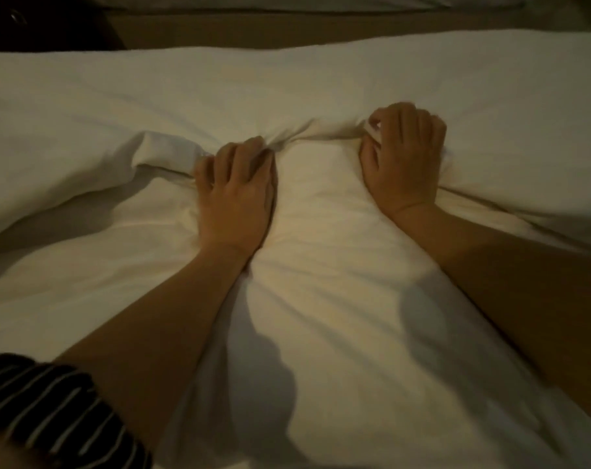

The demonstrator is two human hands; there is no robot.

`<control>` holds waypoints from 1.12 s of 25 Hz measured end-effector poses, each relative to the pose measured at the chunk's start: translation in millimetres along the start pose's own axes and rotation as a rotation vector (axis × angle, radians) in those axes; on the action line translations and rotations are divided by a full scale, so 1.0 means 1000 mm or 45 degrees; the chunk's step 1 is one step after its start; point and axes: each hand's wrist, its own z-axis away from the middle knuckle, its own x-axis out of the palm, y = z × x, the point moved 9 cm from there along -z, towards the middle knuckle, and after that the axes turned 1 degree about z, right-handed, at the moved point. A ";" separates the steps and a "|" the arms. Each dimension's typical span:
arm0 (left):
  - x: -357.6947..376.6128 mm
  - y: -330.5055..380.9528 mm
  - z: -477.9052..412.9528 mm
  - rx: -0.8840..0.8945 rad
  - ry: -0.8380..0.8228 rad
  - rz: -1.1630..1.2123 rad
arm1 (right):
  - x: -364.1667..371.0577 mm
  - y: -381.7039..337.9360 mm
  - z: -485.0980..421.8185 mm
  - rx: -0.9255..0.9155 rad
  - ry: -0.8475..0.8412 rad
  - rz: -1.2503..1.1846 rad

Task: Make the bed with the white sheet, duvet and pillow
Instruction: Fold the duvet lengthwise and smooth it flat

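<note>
Two bare hands press into white bedding. The left hand (235, 194), near centre, curls its fingers round the bunched edge of the white duvet (287, 93), which spreads from nine through twelve to three o'clock. The right hand (404, 160), at two o'clock from the left, clutches the same edge. A striped sleeve (50, 411) sits at seven o'clock.

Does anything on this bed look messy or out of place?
Only the white bedding: it is bunched into tight creases between the left hand and right hand, which both grip it, and a fold stands up beside the left hand. Nothing looks spilled or torn.
</note>
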 end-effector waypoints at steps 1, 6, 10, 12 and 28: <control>-0.001 0.000 0.003 0.005 0.010 0.005 | -0.012 -0.006 0.005 -0.010 -0.008 -0.115; -0.003 -0.001 -0.003 -0.008 -0.009 0.012 | -0.032 -0.040 0.058 -0.060 -0.317 -0.545; -0.012 0.006 0.007 -0.002 0.005 0.052 | -0.011 -0.039 0.061 -0.157 -0.337 -0.385; -0.012 0.005 0.013 -0.062 -0.124 0.181 | -0.008 -0.037 0.061 -0.148 -0.382 -0.379; -0.174 0.034 0.013 -0.541 -1.354 0.434 | -0.190 -0.068 0.057 0.381 -1.312 -0.610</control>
